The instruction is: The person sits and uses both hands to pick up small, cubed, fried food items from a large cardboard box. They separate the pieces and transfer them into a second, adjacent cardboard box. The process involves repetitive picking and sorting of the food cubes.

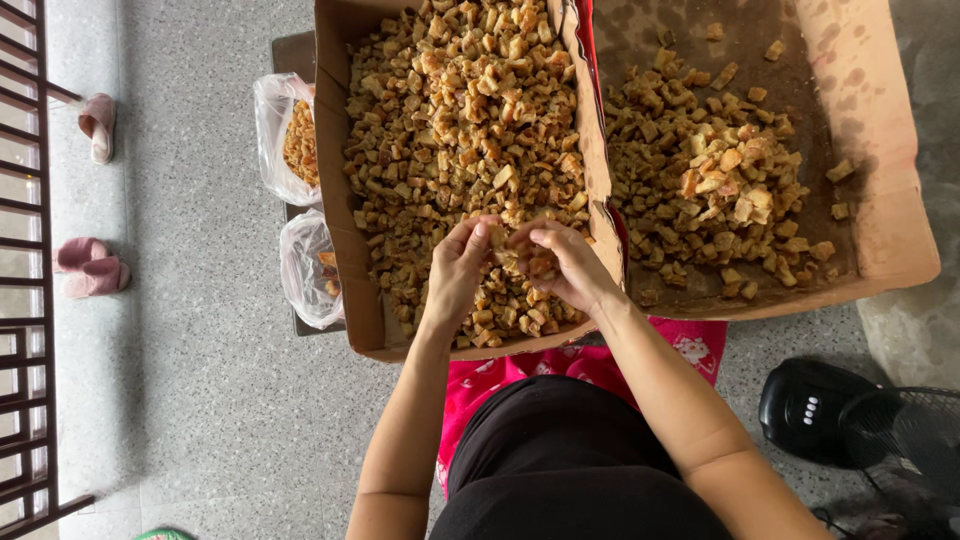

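At the far left edge of the floor, a dark metal railing (25, 260) runs top to bottom, with two pink slippers (92, 267) lying just beside it. Further right, two clear plastic bags (280, 140) holding brown pieces lean against the left wall of the left cardboard tray (335, 190). This tray is filled almost wall to wall with small golden-brown fried chunks (460, 120). Its long axis runs away from the person.

Over the near right corner of this tray, the left hand (455, 275) and the right hand (565, 265) meet, fingertips touching. Both are closed together on a small cluster of chunks (525, 255) held between them, just above the heap. The cluster lies directly between the two hands, equally near to each.

To the right, a second cardboard tray (880, 170) touches the first. It is partly filled, the pile toward its left and centre, the stained base bare elsewhere. At the lower right, a black fan (830, 410) stands on the floor.
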